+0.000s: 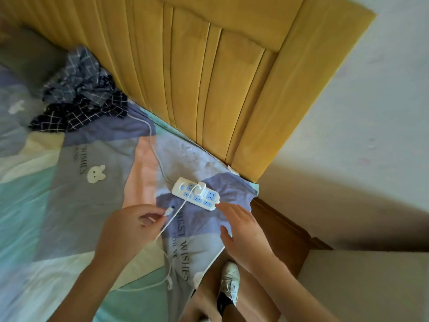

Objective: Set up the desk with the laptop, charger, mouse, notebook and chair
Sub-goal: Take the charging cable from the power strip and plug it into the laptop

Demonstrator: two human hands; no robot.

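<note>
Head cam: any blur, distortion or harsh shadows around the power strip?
Head view: the power strip is fairly sharp. The left hand, pinching the white cable's end, and the open right hand look slightly soft. Wide-angle bending curves the yellow headboard. Light is soft, without glare; a broad shadow crosses the wall at right.

I am wearing nothing on my forearms: both are showing bare from elbow to wrist, with no sleeve reaching into view. My left hand [130, 231] and my right hand [243, 235] are carrying no ring, watch, band or glove. I am wearing a white lace-up sneaker [229, 284], its upper looking scuffed and greyish, and a dark sock [224, 304] is showing above its collar.
</note>
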